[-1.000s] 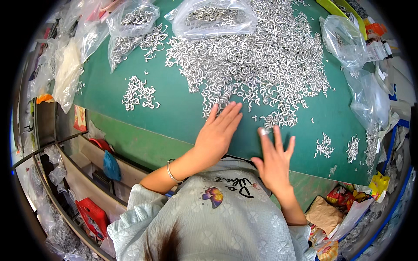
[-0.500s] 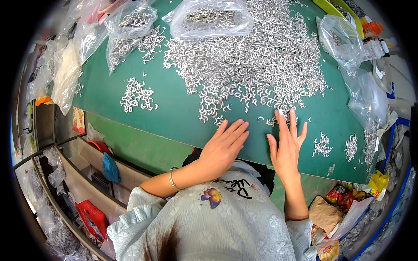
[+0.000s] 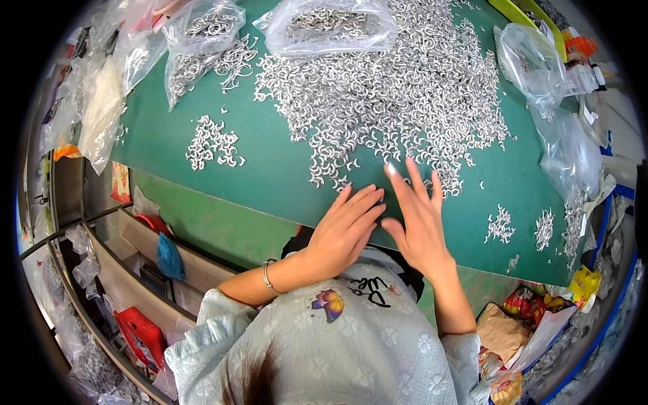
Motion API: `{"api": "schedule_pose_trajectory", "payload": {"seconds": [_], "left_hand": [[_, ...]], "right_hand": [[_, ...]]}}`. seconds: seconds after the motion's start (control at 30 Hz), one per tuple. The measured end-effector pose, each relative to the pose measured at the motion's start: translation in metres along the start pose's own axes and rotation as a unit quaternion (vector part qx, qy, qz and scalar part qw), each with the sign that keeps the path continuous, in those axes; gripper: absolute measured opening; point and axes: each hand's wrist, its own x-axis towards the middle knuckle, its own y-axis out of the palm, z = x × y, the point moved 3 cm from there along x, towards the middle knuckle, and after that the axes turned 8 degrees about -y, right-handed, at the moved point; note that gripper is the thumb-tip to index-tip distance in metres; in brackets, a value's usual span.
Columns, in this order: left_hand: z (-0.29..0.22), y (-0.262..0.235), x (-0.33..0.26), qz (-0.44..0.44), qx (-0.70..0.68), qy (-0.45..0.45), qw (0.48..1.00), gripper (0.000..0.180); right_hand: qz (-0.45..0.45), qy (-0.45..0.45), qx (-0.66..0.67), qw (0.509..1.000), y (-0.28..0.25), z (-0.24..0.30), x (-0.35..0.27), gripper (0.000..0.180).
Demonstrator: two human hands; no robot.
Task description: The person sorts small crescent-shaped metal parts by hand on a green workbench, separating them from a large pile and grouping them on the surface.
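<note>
A big heap of small curved silver metal pieces (image 3: 398, 94) covers the far middle of a green table (image 3: 270, 169). My left hand (image 3: 344, 229) lies flat, fingers together, at the table's near edge. Just to its right my right hand (image 3: 418, 216) rests with fingers spread, its fingertips touching the loose pieces at the heap's near fringe. Both palms face down and neither hand grips anything. The two hands almost touch each other.
A small separate cluster of pieces (image 3: 212, 142) lies at the left, two more little clusters (image 3: 520, 226) at the right. Clear plastic bags (image 3: 331, 27) holding pieces sit at the back, empty bags (image 3: 560, 135) at the right. Shelves with clutter (image 3: 135, 270) stand below left.
Both hands have slid along the near edge and drawn together: the left hand came back from the heap, the right hand moved forward and leftward until its fingertips reached the pieces.
</note>
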Motion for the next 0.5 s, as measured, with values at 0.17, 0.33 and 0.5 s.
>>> {"api": "schedule_pose_trajectory", "payload": {"seconds": [0.17, 0.33, 0.5], "left_hand": [[0.003, -0.003, -0.003, 0.002, 0.01, 0.004, 1.0, 0.04], [0.006, -0.007, 0.0, -0.019, -0.003, -0.023, 1.0, 0.037], [0.0, -0.003, 0.011, -0.016, -0.007, -0.018, 1.0, 0.036]], "right_hand": [[0.04, 0.025, -0.07, 0.996, 0.008, -0.001, 0.002, 0.071], [0.045, 0.018, -0.004, 0.999, 0.0, 0.006, -0.021, 0.073], [0.004, 0.05, -0.103, 0.993, 0.003, -0.017, 0.006, 0.072]]}}
